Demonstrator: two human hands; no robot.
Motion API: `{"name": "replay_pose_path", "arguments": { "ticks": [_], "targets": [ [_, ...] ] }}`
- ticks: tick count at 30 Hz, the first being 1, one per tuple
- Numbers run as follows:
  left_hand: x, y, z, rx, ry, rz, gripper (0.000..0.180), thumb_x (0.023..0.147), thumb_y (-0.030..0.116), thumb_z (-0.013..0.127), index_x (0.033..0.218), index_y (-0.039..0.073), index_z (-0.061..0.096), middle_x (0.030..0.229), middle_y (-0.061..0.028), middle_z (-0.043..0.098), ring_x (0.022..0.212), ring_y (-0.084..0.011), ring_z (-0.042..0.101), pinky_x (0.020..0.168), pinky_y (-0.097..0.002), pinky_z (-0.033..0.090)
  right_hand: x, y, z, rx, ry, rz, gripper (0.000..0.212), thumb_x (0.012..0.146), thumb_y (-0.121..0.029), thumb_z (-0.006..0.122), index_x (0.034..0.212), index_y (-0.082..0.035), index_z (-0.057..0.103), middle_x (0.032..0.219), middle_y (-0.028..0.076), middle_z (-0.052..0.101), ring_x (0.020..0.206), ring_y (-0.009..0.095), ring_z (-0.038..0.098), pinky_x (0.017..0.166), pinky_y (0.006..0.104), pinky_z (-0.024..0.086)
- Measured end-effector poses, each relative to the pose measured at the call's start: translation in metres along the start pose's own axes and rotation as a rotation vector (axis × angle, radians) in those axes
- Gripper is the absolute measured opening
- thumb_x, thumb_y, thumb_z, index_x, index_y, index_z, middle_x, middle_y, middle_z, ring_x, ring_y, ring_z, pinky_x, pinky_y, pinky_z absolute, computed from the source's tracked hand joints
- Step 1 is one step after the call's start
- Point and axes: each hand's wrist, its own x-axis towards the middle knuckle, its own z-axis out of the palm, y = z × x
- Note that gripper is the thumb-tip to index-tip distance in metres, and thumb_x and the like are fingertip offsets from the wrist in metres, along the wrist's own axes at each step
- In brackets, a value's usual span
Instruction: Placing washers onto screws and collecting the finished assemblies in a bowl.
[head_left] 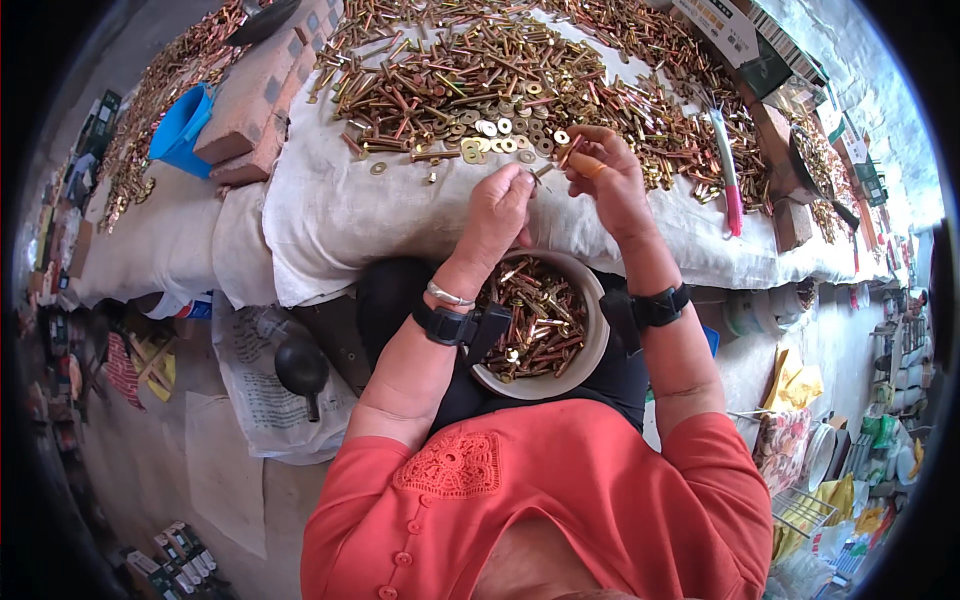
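We judge the step in hand as close fingertip work on 1 bolt (571, 152) beyond the bowl (597, 330); next move prob. calls for a steady, light 2-hand line-up. Past the bowl we see pale cloth (340, 225), then the bolt heap (450, 85), coppery & brassy. Our R hand (612, 180), beyond the bowl & a bit right, grasps the bolt: slim, tilted, reddish-copper. Our L hand (497, 205), nearer the bowl, pinches a small metal pc (543, 172), too tiny to ID. Flat washers (511, 146) lie farther beyond the bowl.
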Motion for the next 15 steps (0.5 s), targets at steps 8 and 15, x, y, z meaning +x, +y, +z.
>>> {"name": "replay_pose_path", "arguments": {
  "ticks": [8, 15],
  "targets": [
    [0.005, -0.009, 0.001, 0.439, 0.127, 0.270, 0.026, 0.097, 0.022, 0.045, 0.080, 0.003, 0.052, 0.053, 0.0008, 0.043, 0.040, -0.0086, 0.045, 0.039, -0.0255, 0.039, -0.006, 0.001, 0.004, -1.044, -0.023, -0.549, 0.026, 0.070, 0.007, 0.061, 0.091, -0.006, 0.070, 0.077, 0.004, 0.055, 0.064, 0.012, 0.051, 0.059, 0.0256, 0.043],
    [0.004, -0.015, 0.001, 0.521, 0.163, 0.328, 0.024, 0.096, 0.020, 0.046, 0.080, 0.002, 0.053, 0.052, -0.0020, 0.045, 0.040, -0.0116, 0.049, 0.039, -0.0287, 0.039, -0.020, -0.009, 0.019, -1.354, -0.089, -0.722, 0.024, 0.071, 0.003, 0.059, 0.088, -0.011, 0.070, 0.088, 0.009, 0.058, 0.076, 0.029, 0.061, 0.065, 0.0384, 0.051]
  ]
}}
